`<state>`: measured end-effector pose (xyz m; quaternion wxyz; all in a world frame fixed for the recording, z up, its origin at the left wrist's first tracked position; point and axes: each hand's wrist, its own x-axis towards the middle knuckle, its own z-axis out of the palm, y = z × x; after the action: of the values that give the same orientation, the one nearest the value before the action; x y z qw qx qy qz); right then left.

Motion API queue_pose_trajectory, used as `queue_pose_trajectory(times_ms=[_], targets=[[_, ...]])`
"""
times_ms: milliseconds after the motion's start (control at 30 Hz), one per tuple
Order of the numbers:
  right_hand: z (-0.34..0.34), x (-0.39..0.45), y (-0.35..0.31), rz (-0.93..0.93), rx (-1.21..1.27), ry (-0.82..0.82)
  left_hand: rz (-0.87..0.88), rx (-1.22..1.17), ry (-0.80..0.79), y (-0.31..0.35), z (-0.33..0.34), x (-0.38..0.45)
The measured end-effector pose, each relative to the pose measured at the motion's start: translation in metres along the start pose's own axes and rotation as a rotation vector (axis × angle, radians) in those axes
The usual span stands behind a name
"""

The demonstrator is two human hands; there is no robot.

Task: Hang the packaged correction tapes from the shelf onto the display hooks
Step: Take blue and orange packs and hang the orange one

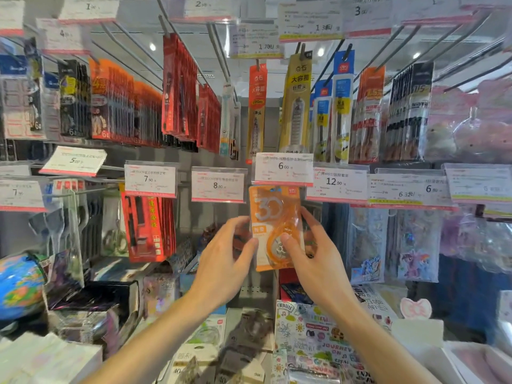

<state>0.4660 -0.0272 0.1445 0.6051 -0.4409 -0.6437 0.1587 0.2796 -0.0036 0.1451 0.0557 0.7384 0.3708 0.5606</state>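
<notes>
An orange correction tape pack (270, 214) marked "30" hangs upright in the middle, its top edge tucked right under the 6.00 price tag (284, 169) at the end of a display hook. My left hand (227, 256) pinches the pack's left edge. My right hand (313, 253) grips its right side, thumb pressed on the tape wheel. The hook itself is hidden behind the tag. More flat packs (199, 356) lie on the shelf below, between my forearms.
Red packs (151, 225) hang on the hook to the left under a 7.90 tag, and an 8.00 tag (218, 184) stands beside it. Sticker sheets (393, 245) hang right. A globe (19, 284) sits far left. Pen packs fill the upper hooks.
</notes>
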Motion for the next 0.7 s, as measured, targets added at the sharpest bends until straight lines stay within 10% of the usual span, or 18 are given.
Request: queue_pose_trajectory(times_ms=[700], targets=[[0.014,0.061,0.036,0.133,-0.051,-0.020,-0.215,-0.158,-0.187,-0.075,0.038,0.052]])
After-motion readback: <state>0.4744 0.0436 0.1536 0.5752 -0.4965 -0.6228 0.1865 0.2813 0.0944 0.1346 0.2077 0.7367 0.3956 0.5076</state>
